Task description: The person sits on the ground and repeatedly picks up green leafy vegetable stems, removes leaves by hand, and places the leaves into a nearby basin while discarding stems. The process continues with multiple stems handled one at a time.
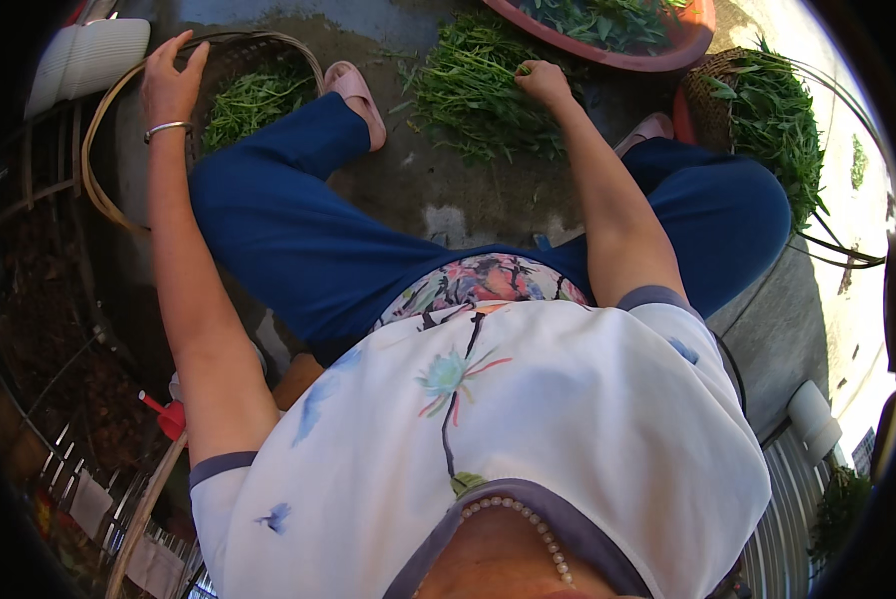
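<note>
On the wet concrete floor between my feet lies a heap of leafy green stems [478,97]. At its right side my right hand [546,81] has its fingers closed on some of the stems. My left hand [172,81], with a bracelet at the wrist, is raised at the left with fingers apart. It overlaps the thin rim of a woven basket [309,54]; whether it touches the rim I cannot tell. Inside that basket sits a smaller pile of green stems [253,105].
A reddish plastic basin [605,58] at the top right holds greens in water. Beside my right knee, a second woven basket [706,86] is heaped with leafy greens [773,127]. A white ribbed object [92,60] stands at the upper left.
</note>
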Tool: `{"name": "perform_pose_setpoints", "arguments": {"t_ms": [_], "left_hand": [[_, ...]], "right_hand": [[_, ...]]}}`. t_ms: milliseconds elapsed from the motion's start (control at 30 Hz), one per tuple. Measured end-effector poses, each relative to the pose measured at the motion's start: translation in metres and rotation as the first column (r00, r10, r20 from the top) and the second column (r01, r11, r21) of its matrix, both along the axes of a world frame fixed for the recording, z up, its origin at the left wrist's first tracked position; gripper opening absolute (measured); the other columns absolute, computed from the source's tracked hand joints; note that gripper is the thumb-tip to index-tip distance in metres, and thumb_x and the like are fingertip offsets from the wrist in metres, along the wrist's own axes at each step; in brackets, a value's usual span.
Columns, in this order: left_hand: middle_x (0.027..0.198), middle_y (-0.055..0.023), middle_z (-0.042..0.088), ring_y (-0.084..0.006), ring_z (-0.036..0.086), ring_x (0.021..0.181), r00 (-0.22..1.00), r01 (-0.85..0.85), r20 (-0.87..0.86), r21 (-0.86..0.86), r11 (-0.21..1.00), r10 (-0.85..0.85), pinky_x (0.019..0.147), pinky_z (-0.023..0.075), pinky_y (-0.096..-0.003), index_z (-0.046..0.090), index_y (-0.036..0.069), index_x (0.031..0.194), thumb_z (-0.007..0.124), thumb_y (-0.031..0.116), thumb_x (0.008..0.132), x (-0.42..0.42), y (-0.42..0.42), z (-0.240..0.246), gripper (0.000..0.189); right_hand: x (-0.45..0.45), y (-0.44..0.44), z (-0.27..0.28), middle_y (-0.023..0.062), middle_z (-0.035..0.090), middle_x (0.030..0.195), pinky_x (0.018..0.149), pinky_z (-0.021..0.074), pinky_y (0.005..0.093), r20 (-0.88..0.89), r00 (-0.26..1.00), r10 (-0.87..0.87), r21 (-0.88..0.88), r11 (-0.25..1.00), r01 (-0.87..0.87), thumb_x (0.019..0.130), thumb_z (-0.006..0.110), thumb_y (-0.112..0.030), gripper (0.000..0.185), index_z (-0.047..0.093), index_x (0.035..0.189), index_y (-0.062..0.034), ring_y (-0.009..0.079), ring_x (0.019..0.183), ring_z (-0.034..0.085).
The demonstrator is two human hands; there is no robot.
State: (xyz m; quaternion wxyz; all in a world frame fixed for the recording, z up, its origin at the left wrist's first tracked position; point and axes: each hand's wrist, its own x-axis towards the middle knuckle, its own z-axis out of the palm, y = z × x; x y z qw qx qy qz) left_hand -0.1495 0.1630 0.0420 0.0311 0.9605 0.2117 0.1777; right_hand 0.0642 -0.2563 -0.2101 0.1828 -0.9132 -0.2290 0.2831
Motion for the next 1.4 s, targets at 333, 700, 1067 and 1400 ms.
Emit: {"name": "perform_pose_setpoints", "arguments": {"t_ms": [333,700,1067,1400], "left_hand": [[0.111,-0.0059,0.061,-0.0141,0.062,0.097,0.985,0.147,0.131,-0.978,0.146,-0.115,0.082,0.0492,-0.0252,0.059,0.008,0.117,0.061,0.026,0.088,0.075,-0.155,-0.032,0.034],[0.112,-0.0112,0.055,-0.0179,0.060,0.096,0.999,-0.035,-0.035,-0.999,-0.017,-0.034,0.080,0.0509,-0.0269,0.046,-0.001,0.127,0.067,0.034,0.082,0.102,-0.194,-0.053,0.061],[0.075,-0.0002,0.061,-0.0091,0.057,0.061,0.985,0.102,0.063,-0.963,-0.250,0.160,0.053,0.0467,-0.0219,0.063,0.009,0.097,0.056,0.014,0.089,0.118,-0.191,-0.045,0.012],[0.088,-0.0035,0.064,-0.0135,0.064,0.081,0.985,0.164,0.157,-0.983,-0.089,0.078,0.068,0.0518,-0.0211,0.064,0.005,0.106,0.064,0.020,0.086,0.112,-0.157,-0.076,0.025]], "right_hand": [[0.030,-0.008,0.061,-0.0013,0.060,0.071,0.058,0.0416,0.0261,-0.349,0.937,-0.013,0.342,0.929,0.140,0.077,0.069,-0.022,0.017,0.066,0.087,-0.0078,0.0083,0.062,0.051],[0.024,0.006,0.131,-0.0043,0.054,0.065,0.047,0.0309,0.0214,-0.621,0.744,0.246,0.670,0.658,0.342,0.081,0.067,-0.020,0.016,0.064,0.090,-0.0070,0.0042,0.049,0.040],[0.005,0.034,0.158,-0.0050,0.047,0.055,0.050,0.0329,0.0197,-0.547,0.759,0.354,0.692,0.701,0.172,0.083,0.064,-0.018,0.019,0.062,0.096,-0.0033,0.0046,0.048,0.040],[0.007,0.039,0.147,-0.0016,0.054,0.065,0.051,0.0351,0.0211,-0.569,0.769,0.292,0.707,0.652,0.275,0.082,0.061,-0.016,0.017,0.062,0.094,-0.0042,0.0060,0.050,0.043]]}}
